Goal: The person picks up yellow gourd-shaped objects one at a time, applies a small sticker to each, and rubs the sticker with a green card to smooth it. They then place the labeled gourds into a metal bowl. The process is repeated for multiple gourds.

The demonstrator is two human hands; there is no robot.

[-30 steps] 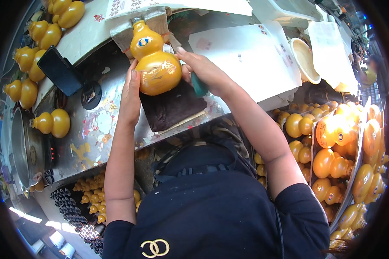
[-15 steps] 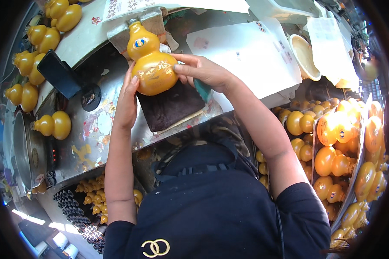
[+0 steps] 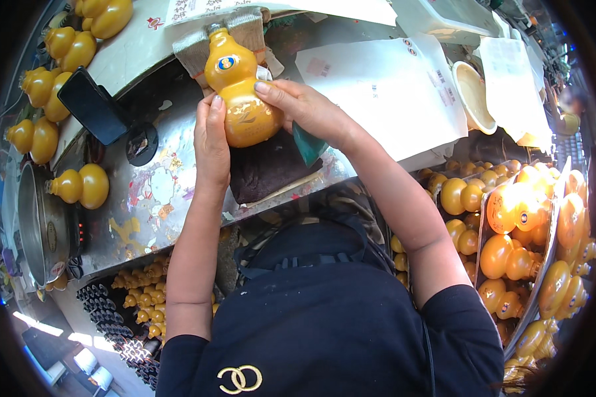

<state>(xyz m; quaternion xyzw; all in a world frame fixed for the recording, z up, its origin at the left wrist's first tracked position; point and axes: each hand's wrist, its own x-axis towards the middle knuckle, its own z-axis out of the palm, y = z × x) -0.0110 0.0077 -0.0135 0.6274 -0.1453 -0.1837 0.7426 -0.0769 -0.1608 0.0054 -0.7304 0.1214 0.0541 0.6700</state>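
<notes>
Both my hands hold a glossy yellow gourd-shaped bottle (image 3: 238,92) over a metal workbench (image 3: 152,192). My left hand (image 3: 210,142) presses flat against the bottle's left side. My right hand (image 3: 304,109) grips its lower bulb from the right, and a teal object (image 3: 306,144) pokes out under the palm. The bottle's small top carries a round blue and white sticker. Its neck rests against a folded beige cloth (image 3: 245,30). A dark brown cloth (image 3: 265,169) lies on the bench under the bottle.
Several more yellow gourd bottles lie at the left (image 3: 79,185) and top left (image 3: 66,46), and fill bins at the right (image 3: 530,225). A black phone (image 3: 93,106), white paper sheets (image 3: 384,86), a pale bowl (image 3: 473,96) and a metal pot (image 3: 36,225) sit around.
The bottle was turned and shifted slightly up between my hands. My right hand moved from its lower right side to wrap over its bulb.
</notes>
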